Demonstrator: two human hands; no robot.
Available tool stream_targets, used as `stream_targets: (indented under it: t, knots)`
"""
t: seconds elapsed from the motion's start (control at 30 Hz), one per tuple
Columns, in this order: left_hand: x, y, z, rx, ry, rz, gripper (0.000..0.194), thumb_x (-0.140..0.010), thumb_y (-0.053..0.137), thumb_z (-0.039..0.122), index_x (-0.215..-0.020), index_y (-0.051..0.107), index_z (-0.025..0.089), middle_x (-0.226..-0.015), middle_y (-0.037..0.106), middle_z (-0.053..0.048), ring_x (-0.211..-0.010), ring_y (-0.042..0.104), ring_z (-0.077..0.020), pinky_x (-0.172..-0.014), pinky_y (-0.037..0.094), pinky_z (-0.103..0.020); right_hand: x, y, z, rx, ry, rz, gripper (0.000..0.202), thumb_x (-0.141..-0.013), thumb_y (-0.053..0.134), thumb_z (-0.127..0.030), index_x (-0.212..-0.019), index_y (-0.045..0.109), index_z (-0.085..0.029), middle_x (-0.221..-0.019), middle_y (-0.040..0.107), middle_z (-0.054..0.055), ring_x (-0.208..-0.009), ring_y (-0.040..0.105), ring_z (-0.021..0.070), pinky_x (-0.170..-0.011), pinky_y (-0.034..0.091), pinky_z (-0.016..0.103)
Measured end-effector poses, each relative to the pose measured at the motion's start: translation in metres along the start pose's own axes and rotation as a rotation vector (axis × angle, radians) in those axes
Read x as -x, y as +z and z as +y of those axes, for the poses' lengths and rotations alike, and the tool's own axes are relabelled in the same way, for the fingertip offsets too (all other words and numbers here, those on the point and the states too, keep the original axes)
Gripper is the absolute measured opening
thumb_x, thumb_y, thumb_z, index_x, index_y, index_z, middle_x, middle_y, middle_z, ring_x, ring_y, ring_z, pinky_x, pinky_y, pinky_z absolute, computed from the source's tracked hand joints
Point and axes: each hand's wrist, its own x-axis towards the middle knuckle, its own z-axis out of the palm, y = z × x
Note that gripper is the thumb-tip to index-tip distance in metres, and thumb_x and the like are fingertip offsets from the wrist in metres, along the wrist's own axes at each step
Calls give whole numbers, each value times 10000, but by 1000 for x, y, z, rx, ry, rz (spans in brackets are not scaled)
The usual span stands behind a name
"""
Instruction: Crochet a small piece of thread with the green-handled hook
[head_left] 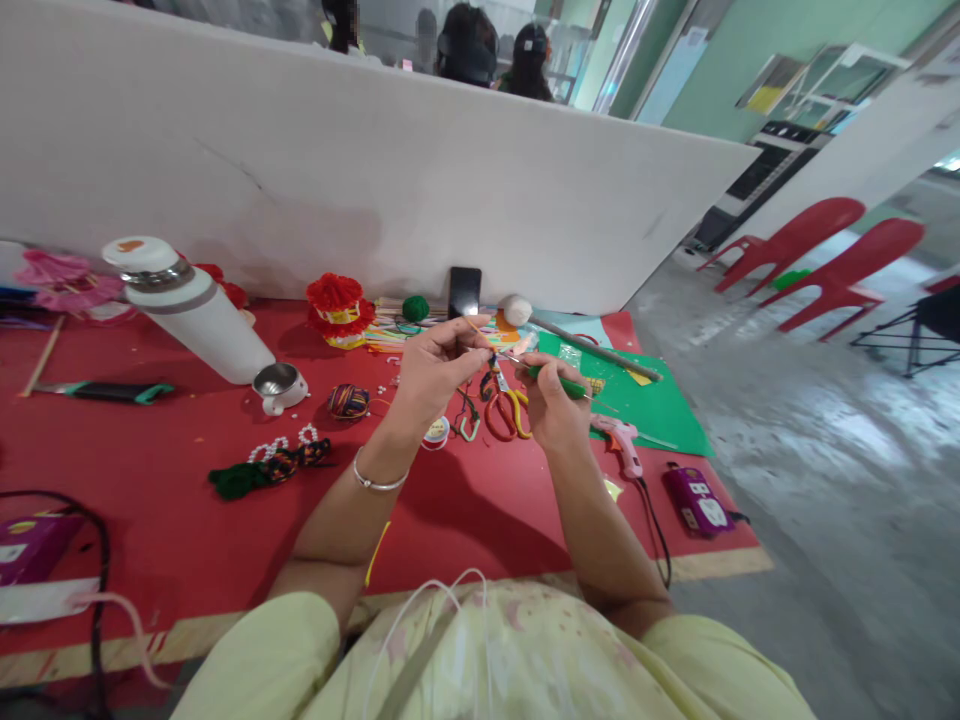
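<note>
My right hand (556, 400) is closed round the green handle of a crochet hook (574, 386), whose thin metal shaft points left. The fingertips of my left hand (444, 368) pinch multicoloured yarn (493, 358), and the hook's tip meets it there. A short orange strand shows over the left forefinger. The dark multicoloured yarn ball (349, 402) lies left of my left wrist. Just below the hands are scissors (504, 412) with red and yellow handles, a small white spool (436, 432) and a pale green clip (470, 428).
A white flask (196, 315) leans behind a metal cup (279, 385) at left. Beaded green yarn work (266, 465) lies nearer. On the right are a pink glue gun (621, 442), its cord and a purple box (697, 500). A phone (464, 292) rests against the white partition (420, 180).
</note>
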Motion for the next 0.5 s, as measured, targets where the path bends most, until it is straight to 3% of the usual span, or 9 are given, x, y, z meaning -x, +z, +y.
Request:
stream_targets:
  t: [0.33,0.5]
  knots:
    - [2,0,-6,-26,23,-37,332,-710,873,191,-1041,852,217,-784,740,8,-703,656,-111,-660,531,-248,2,5,-1,-42,18,-40,286,-753,922,-577,-830,861,-309,-887,865,0,-888,804,217,-950,656,410]
    - [0,0,-11,-40,-10,-45,331,-694,880,197,-1024,851,203,-758,724,13,-675,643,-108,-630,515,-244,1,7,0,-62,21,-31,297,-746,922,-593,-819,846,-315,-884,852,-5,-882,792,207,-803,648,356]
